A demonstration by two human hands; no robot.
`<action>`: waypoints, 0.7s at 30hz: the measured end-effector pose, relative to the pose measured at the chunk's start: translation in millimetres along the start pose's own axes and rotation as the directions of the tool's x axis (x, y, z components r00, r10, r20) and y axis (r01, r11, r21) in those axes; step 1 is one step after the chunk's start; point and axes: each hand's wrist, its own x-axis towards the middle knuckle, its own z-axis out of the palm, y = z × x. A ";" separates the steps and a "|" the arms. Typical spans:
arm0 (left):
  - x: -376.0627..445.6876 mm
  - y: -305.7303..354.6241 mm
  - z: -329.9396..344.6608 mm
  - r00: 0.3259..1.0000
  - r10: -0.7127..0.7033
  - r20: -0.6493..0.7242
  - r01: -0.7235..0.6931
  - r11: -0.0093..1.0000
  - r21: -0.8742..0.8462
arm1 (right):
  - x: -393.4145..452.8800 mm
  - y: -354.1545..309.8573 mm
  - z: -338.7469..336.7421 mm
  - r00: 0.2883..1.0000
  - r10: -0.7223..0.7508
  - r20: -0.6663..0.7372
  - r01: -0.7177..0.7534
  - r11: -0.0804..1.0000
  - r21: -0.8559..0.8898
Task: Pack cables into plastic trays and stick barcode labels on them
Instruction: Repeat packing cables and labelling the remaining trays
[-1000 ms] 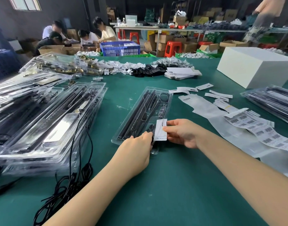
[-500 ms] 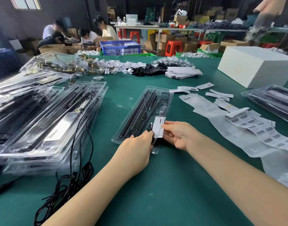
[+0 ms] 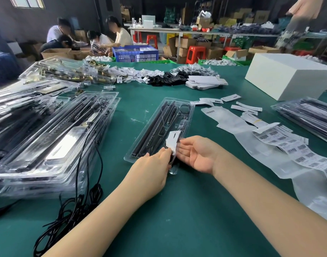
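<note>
Tray [image 3: 159,127] of clear, glossy plastic lies at twelve o'clock from our hands, its long axis running from seven toward one o'clock, black cables ribbed inside. Our left hand [image 3: 151,167] pinches the small white card [image 3: 172,140] at the tray's near end. Our right hand [image 3: 197,154] lies open, palm up, fingertips touching the card; both hands are equally near. Barcode labels [image 3: 288,145], papery, lie at three o'clock on the green tabletop [image 3: 177,219].
</note>
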 end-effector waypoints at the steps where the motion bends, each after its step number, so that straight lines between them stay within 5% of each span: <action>1: -0.5 -0.4 0.1 1.000 -0.003 -0.004 0.003 1.000 -0.006 | -0.4 2.8 0.6 1.000 -0.024 -0.013 0.025 1.000 0.014; 16: -2.0 -3.5 -1.4 1.000 0.025 0.005 -0.025 0.998 -0.055 | -3.1 16.3 11.5 0.975 -0.149 -0.163 0.155 0.988 0.023; 21: -1.0 -5.8 -1.8 0.999 0.036 -0.008 -0.037 0.994 -0.100 | -5.5 13.0 10.1 0.992 -0.098 -0.078 0.101 0.995 0.026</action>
